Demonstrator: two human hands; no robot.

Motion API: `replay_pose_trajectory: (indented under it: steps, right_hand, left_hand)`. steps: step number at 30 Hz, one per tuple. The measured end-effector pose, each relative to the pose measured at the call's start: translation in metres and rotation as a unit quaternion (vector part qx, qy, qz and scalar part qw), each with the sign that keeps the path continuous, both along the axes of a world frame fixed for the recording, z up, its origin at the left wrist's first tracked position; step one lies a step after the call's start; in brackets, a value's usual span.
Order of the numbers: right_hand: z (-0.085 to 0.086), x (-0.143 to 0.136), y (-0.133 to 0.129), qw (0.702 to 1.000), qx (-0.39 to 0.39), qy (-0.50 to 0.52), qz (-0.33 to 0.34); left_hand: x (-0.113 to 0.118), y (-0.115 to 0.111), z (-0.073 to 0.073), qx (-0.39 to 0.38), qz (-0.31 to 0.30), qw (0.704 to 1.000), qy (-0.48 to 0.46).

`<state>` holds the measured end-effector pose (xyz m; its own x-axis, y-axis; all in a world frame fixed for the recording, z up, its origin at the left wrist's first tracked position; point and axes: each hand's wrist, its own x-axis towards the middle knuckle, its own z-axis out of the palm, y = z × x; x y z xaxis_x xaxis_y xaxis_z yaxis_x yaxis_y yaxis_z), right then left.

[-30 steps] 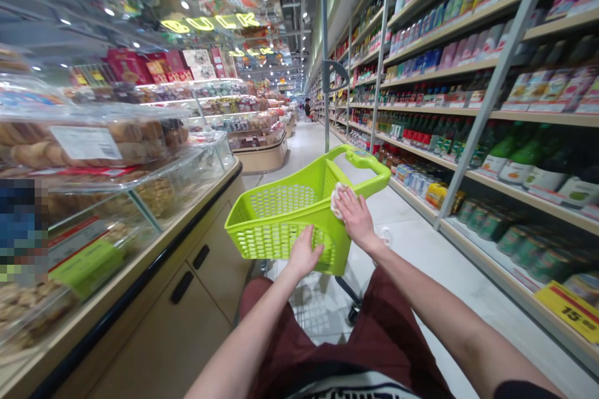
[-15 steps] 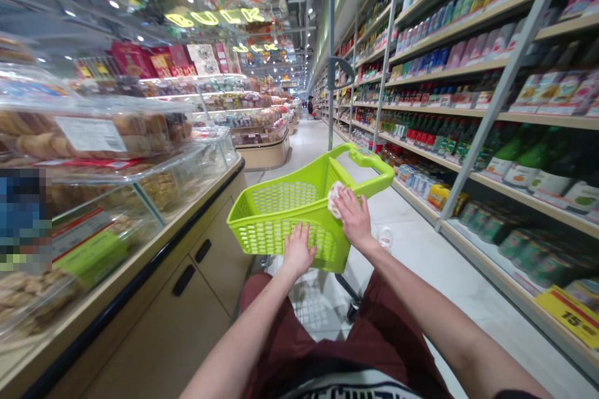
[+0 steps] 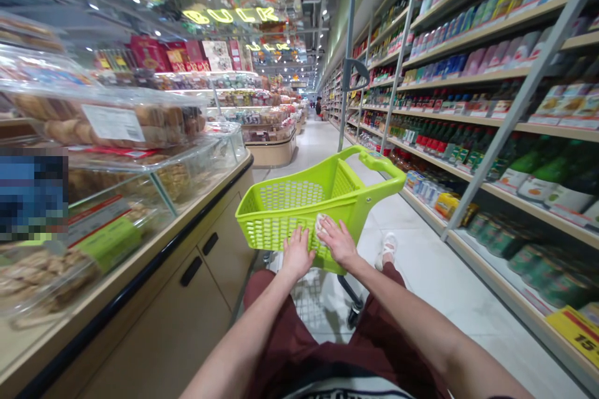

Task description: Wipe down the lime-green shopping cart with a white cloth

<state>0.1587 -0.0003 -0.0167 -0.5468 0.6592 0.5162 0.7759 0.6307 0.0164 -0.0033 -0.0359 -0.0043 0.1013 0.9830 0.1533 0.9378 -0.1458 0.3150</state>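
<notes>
Green cart basket: (image 3: 322,204) in the middle of the scene, ahead of the knees, handle toward the right; its floor is hidden behind the near side wall.
Left hand: (image 3: 298,255) set against the perforated near wall, fingers a little apart and clamped on nothing; the palm is out of sight.
Right hand: (image 3: 339,243) just right of the left hand, fingers reaching left over a cloth against the same wall; whether they grip it or only press it, I cannot tell.
White cloth: (image 3: 320,223) mostly covered by the right hand, only a crumpled edge showing past the fingertips.
Cart wheel: (image 3: 354,316) dark, near, below the basket; much of the undercarriage is hidden by basket and legs.
White shoe: (image 3: 389,246) right of the basket, at the end of a dark red trouser leg; the other foot is hidden.
Left counter: (image 3: 140,330) cut off at the left edge, with a pixelated patch over part of its display.
Yellow price sign: (image 3: 576,331) near right, cut after "15".
Far aisle: (image 3: 316,133) a person there (image 3: 319,107) is too small to make out.
</notes>
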Motion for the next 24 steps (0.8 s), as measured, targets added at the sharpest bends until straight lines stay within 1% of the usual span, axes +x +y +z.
replay_pose_trajectory:
  steps: [2,4,6,7,9,14,16,17,18,20,22,24]
  right_hand:
    - [0.020,-0.004,0.002,0.998,0.038,0.042,-0.001]
    - [0.037,-0.008,0.007,0.994,0.074,0.078,-0.021]
    - [0.043,-0.012,0.014,0.992,0.086,0.081,-0.039]
    - [0.041,-0.014,0.016,0.993,0.084,0.070,-0.039]
    - [0.026,-0.017,0.019,0.997,0.070,0.034,-0.024]
    - [-0.032,-0.021,0.011,0.998,0.001,-0.051,0.020]
    - [-0.046,-0.022,0.006,0.996,-0.030,-0.076,0.028]
    - [-0.048,-0.023,0.004,0.995,-0.041,-0.082,0.031]
    - [-0.047,-0.025,0.003,0.995,-0.047,-0.083,0.036]
    - [-0.034,-0.033,0.002,0.996,-0.038,-0.067,0.052]
    - [-0.011,-0.046,0.006,0.997,-0.006,-0.037,0.069]
    - [0.012,-0.061,0.012,0.997,0.034,-0.002,0.068]
  left_hand:
    - [-0.001,0.001,0.001,0.001,0.008,1.000,-0.002]
    - [-0.002,0.002,0.002,0.001,0.015,1.000,-0.003]
    - [-0.003,0.003,0.004,0.002,0.020,1.000,-0.002]
    - [-0.004,0.003,0.005,0.004,0.020,1.000,0.000]
    - [-0.006,0.003,0.006,0.008,0.022,1.000,0.004]
    - [-0.017,0.002,0.003,0.012,0.032,0.999,0.019]
    - [-0.025,0.002,-0.001,0.012,0.039,0.999,0.027]
    - [-0.029,0.002,-0.002,0.013,0.044,0.998,0.032]
    - [-0.033,0.002,-0.004,0.014,0.050,0.998,0.036]
    - [-0.042,0.003,-0.007,0.013,0.066,0.997,0.046]
    - [-0.049,0.003,-0.009,0.010,0.081,0.995,0.056]
    - [-0.055,0.004,-0.009,0.015,0.088,0.994,0.069]
